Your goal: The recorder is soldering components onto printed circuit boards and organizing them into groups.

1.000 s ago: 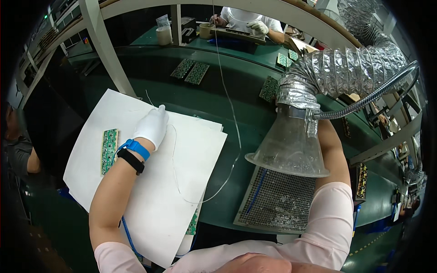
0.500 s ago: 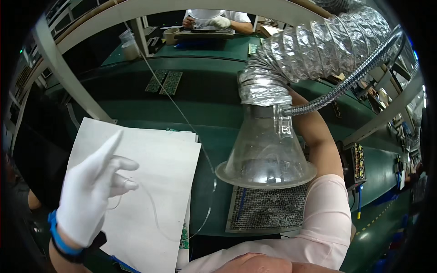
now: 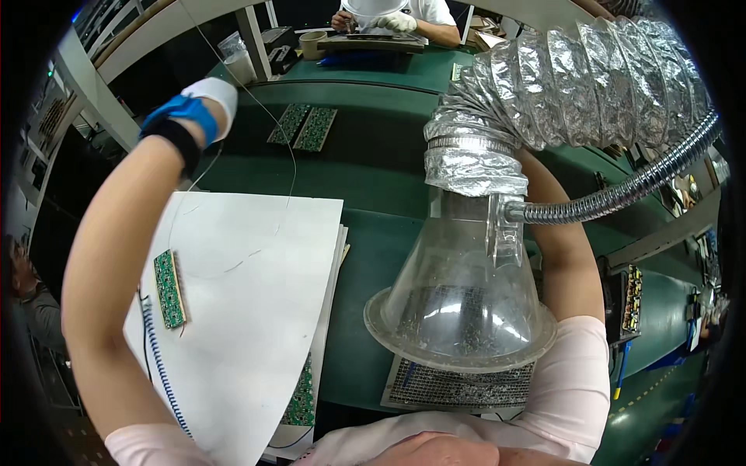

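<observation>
The left hand (image 3: 211, 92), gloved and raised, seems to draw a thin wire (image 3: 273, 124) upward; its fingers are unreadable. The right hand is hidden behind the clear hood (image 3: 458, 303). One circuit board (image 3: 169, 289) lies on the white paper (image 3: 256, 311), apparently awaiting work.

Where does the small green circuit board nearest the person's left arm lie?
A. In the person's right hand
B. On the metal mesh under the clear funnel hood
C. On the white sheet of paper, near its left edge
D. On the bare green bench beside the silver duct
C: the small green circuit board lies flat on the white sheet of paper, close to its left edge, well apart from the clear funnel hood.
</observation>
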